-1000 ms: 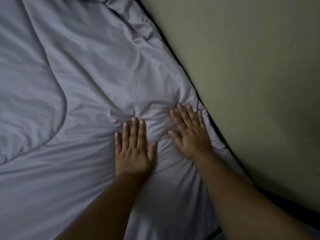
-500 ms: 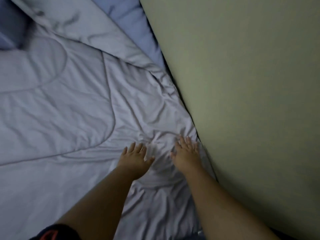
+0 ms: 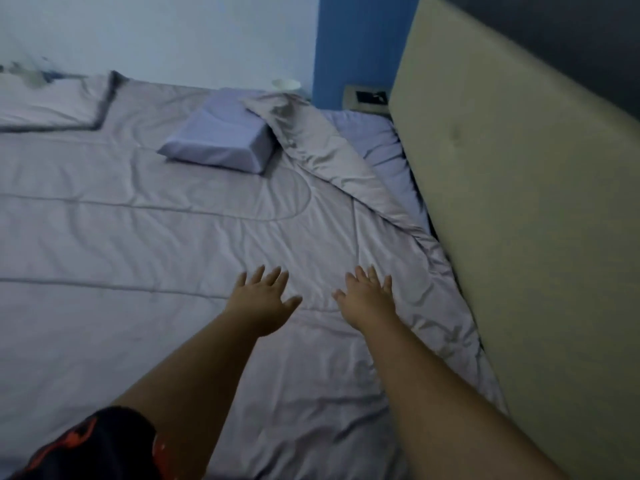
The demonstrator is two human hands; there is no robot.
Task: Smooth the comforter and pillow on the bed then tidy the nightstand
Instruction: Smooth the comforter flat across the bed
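- Dim bedroom; bed is seen along its headboard edge.
- Left hand and right hand are spread flat, empty, on the comforter.
- Creases are noted near the headboard edge.
- Farther, one comforter corner is folded back beside the pillow; smoothing judged partial.
- Nightstand cannot be made out; judged pending.

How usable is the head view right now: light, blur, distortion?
Head view: dim, bluish light; left hand and right hand slightly motion-blurred over the comforter; wide-angle tilt leans the headboard; far pillow soft but readable.
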